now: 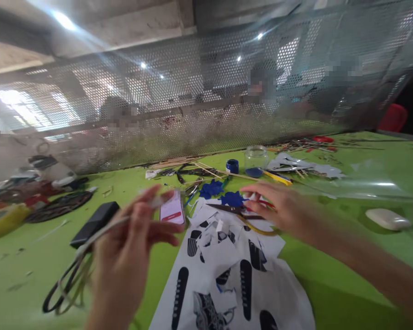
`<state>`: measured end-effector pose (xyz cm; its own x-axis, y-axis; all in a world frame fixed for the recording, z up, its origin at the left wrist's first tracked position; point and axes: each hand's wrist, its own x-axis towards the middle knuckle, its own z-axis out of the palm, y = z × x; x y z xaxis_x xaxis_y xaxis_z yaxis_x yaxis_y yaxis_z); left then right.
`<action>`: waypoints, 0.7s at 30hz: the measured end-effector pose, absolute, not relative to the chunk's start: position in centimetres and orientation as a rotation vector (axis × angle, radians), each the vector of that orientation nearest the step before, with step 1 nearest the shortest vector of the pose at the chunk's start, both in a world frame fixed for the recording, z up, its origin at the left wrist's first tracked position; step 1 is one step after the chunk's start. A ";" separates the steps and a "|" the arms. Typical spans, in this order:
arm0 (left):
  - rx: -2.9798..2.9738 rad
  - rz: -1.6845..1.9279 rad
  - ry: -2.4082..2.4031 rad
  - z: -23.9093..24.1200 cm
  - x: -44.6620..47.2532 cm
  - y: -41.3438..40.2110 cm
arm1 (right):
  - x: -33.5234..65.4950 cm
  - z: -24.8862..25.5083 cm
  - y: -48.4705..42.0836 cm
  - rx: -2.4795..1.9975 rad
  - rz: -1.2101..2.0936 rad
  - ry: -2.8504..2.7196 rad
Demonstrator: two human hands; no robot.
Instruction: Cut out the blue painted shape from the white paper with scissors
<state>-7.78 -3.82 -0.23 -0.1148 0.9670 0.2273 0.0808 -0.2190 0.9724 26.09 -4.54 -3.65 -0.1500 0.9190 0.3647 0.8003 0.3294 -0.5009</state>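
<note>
My left hand [129,247] is raised over the left side of the green table, with a pale cable [113,222] between its thumb and fingers. The cable runs down into a loose loop at lower left. Just beyond the fingertips lies a phone [172,211] with a lit screen. My right hand [278,201] hovers with thumb and fingers apart near a blue cut-out piece [233,199]. Below its fingers are scissors [253,222] with a yellow handle. A second blue piece [211,188] lies to the left. Printed paper sheets [209,252] with dark shapes and scraps spread in front.
A black box [94,223] sits at left. Behind the blue pieces stand a small blue jar [231,166] and a clear jar [255,158]. Thin sticks [206,169] lie along the perforated partition [179,119]. A white mouse-shaped object [387,219] rests at right.
</note>
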 end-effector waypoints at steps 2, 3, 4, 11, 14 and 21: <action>1.276 1.239 1.157 -0.1 -4.6 -3.6 | 22.7 -2.2 -5.2 -1.247 0.511 -2.019; 1.221 1.149 1.130 -0.4 -3.6 -3.6 | 21.0 -1.7 -5.5 -1.132 0.571 -2.043; 1.184 1.068 1.109 -0.7 -2.9 -3.8 | 19.5 -1.4 -5.6 -1.067 0.532 -2.098; 1.056 0.937 1.108 -2.4 -2.8 -4.5 | 15.9 -2.2 -2.8 -1.156 0.328 -2.238; 1.054 0.889 1.113 -2.4 -3.4 -6.0 | 16.5 -2.7 -1.5 -1.197 0.460 -2.126; 1.919 0.585 1.389 5.7 -7.7 -2.3 | 17.8 -3.7 -0.6 -1.143 1.122 -1.632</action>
<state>-7.68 -2.26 5.66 0.3274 0.9443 -0.0344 0.6348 -0.1928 0.7482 17.81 -0.59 -3.71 -0.2422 0.9612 0.1320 0.2208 0.1871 -0.9572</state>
